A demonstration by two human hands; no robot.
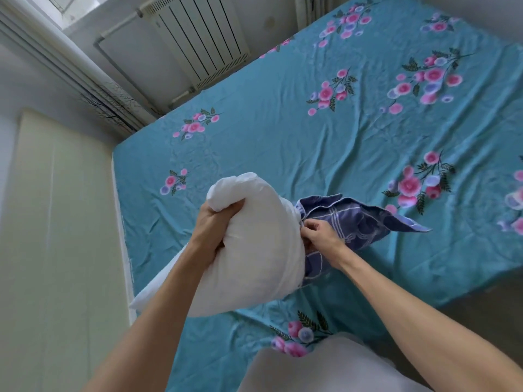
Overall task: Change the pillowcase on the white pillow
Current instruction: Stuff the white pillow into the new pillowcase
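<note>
The white pillow [254,250] is held up over the near part of the bed, bunched and tilted. My left hand [215,230] grips a fold of it near its upper left end. A purple pillowcase [359,222] with white line patterns covers the pillow's right end and trails off to the right above the sheet. My right hand [317,233] pinches the pillowcase's open edge right where it meets the pillow. The part of the pillow inside the case is hidden.
The bed carries a teal sheet [283,137] printed with pink and lilac flowers. A white radiator [198,38] stands on the wall behind the bed. A pale floor strip [56,222] runs along the bed's left side. White cloth [311,366] shows at the bottom edge.
</note>
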